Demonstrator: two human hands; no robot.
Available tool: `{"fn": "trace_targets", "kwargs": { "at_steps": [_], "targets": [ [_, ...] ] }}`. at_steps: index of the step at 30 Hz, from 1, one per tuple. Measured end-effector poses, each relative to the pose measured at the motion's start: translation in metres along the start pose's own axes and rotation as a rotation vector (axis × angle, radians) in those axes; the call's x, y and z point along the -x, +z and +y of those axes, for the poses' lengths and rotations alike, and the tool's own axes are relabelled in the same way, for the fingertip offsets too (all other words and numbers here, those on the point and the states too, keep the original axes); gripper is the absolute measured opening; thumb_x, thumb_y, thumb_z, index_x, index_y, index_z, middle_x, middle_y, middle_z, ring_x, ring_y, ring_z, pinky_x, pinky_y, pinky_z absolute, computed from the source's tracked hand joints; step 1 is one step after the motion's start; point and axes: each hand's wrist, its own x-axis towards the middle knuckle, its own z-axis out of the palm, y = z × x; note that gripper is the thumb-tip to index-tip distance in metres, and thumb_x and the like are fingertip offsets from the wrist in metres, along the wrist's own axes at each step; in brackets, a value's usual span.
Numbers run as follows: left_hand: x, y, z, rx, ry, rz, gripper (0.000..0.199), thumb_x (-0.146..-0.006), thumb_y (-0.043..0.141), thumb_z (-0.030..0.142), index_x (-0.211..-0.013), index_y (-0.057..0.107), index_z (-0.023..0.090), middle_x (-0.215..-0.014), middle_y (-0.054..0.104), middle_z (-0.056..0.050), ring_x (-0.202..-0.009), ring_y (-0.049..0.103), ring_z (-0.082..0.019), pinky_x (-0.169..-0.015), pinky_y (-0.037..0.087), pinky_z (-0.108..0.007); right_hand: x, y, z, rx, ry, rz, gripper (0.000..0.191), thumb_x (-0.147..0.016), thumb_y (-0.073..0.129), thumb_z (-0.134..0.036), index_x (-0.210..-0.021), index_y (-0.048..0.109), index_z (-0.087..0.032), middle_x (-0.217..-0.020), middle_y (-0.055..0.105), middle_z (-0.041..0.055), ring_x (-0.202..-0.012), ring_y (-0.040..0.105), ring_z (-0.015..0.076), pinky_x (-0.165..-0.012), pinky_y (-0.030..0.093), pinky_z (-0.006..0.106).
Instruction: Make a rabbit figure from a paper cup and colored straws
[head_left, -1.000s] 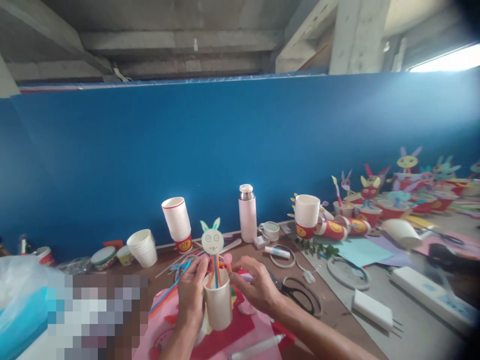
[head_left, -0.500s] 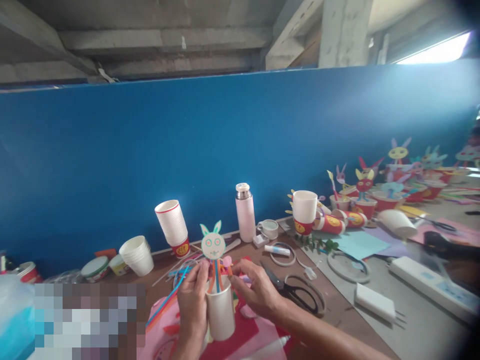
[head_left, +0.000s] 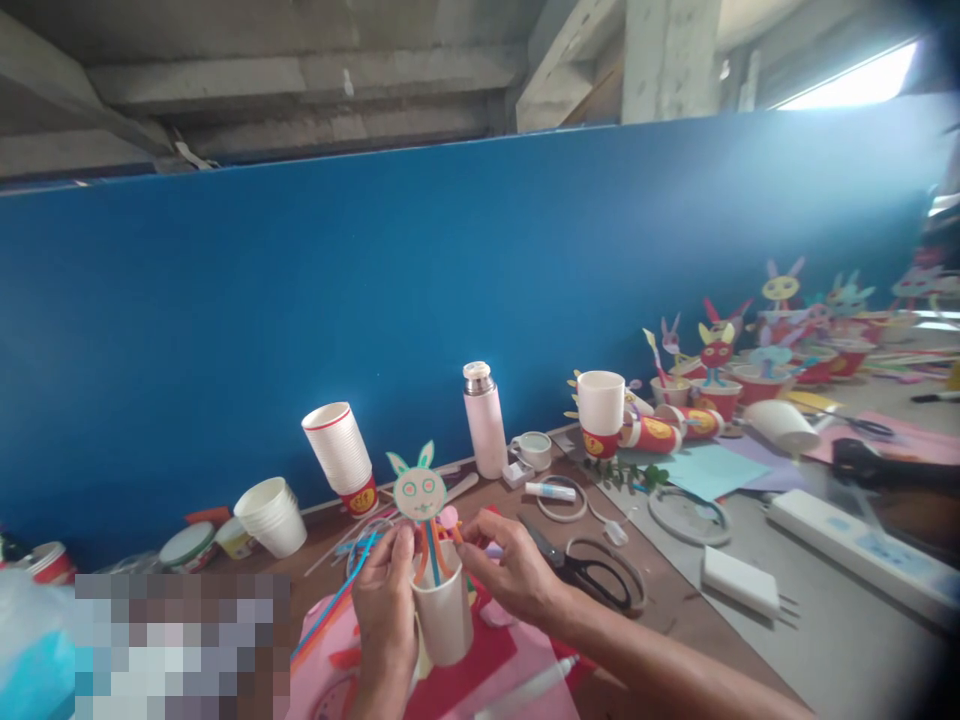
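A white paper cup (head_left: 444, 622) stands upright on red and pink paper. Rising from it is a paper rabbit figure with a round pale head (head_left: 420, 492), green-edged ears and orange and blue strips (head_left: 433, 556) below. My left hand (head_left: 384, 610) lies along the cup's left side, thumb and fingertips pressed together near the orange strip at the rim. On the right, my right hand (head_left: 510, 565) pinches an orange strip by the cup's rim. The lower ends of the strips are hidden inside the cup.
Black scissors (head_left: 585, 572), a glue stick (head_left: 551, 491) and a cable lie right of the cup. Behind stand a pink bottle (head_left: 485, 425) and stacked cups (head_left: 337, 445). Farther right are a white power strip (head_left: 862, 550) and several cups with paper rabbits.
The rabbit's head has tilted and shifted slightly left over the cup. Both hands keep nearly the same hold. The whole view has shifted a little.
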Motion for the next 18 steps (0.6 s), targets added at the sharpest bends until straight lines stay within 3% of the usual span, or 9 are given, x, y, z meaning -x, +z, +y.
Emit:
{"fn": "trace_targets", "kwargs": {
  "at_steps": [10, 18],
  "targets": [
    [-0.0032, -0.0028, -0.0048, 0.012, -0.002, 0.006, 0.028, -0.065, 0.068, 0.04, -0.081, 0.067, 0.017, -0.077, 0.07, -0.001, -0.072, 0.062, -0.017, -0.064, 0.047, -0.024, 0.0017, 0.003, 0.0013, -0.049, 0.024, -0.006, 0.01, -0.076, 0.05, -0.013, -0.07, 0.058, -0.016, -0.067, 0.059, -0.0019, -0.063, 0.053, 0.0111, -0.06, 0.039, 0.019],
    [-0.0022, -0.0032, -0.005, 0.034, -0.01, 0.013, 0.028, -0.062, 0.069, 0.042, -0.074, 0.065, 0.017, -0.067, 0.066, 0.001, -0.061, 0.059, -0.014, -0.057, 0.046, -0.022, 0.0027, 0.0028, -0.0016, -0.076, 0.055, -0.041, 0.01, -0.076, 0.05, -0.012, -0.071, 0.058, -0.015, -0.067, 0.059, -0.0017, -0.063, 0.053, 0.0108, -0.059, 0.039, 0.019]
  ]
}}
